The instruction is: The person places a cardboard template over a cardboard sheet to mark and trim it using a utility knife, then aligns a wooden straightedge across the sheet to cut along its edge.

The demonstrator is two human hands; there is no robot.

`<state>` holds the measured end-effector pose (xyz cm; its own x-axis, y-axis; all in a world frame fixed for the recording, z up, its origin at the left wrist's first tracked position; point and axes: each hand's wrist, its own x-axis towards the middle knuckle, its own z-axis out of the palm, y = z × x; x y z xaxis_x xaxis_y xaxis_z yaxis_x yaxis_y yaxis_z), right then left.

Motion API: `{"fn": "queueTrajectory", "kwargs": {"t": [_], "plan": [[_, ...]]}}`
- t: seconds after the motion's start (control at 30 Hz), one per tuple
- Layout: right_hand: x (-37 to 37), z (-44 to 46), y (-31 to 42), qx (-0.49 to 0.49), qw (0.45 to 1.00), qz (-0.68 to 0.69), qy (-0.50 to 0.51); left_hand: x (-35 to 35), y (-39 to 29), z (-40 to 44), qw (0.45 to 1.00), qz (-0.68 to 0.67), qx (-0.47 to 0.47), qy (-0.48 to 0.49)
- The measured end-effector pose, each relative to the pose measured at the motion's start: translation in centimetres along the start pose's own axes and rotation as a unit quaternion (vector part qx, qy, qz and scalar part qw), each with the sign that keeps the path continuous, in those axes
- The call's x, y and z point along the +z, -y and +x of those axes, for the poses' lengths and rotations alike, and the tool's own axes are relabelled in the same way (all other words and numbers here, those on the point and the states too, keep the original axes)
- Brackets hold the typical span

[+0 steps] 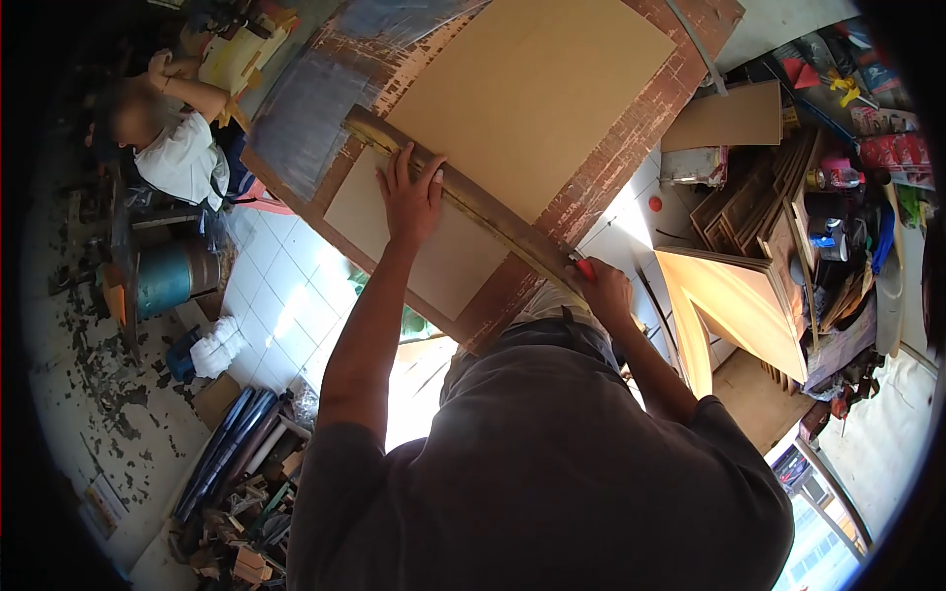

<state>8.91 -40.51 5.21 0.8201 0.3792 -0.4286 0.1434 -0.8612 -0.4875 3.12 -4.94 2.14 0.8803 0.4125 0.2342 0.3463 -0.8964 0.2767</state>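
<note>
A large tan sheet of board lies on a worn brown worktable. Across the sheet's near side runs a long straightedge, set diagonally. My left hand rests on the straightedge with its fingers spread and pressing down. At the straightedge's near right end, my right hand is closed around a red-handled cutter; its blade is hidden. A smaller pale strip of board shows on the near side of the straightedge, partly under my left forearm.
A dark sheet covers the table's left end. Boards stand stacked on the right, near cluttered shelves. Another person sits at the upper left, beyond a teal drum. Rolls and scraps lie lower left.
</note>
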Motion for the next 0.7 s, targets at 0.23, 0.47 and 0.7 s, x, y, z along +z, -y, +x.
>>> {"fn": "queueTrajectory", "kwargs": {"t": [0.23,0.47,0.7], "plan": [[-0.48,0.15,0.17,-0.007,1.000,0.008,0.000,-0.25,-0.29,0.12,1.000,0.000,-0.005,-0.002],[-0.04,0.11,-0.02,0.004,1.000,0.021,-0.008,-0.10,-0.11,0.33,0.999,0.020,-0.021,0.016],[0.31,0.18,-0.36,0.008,1.000,0.002,-0.008,-0.13,-0.13,0.28,0.999,0.003,-0.023,0.025]]}}
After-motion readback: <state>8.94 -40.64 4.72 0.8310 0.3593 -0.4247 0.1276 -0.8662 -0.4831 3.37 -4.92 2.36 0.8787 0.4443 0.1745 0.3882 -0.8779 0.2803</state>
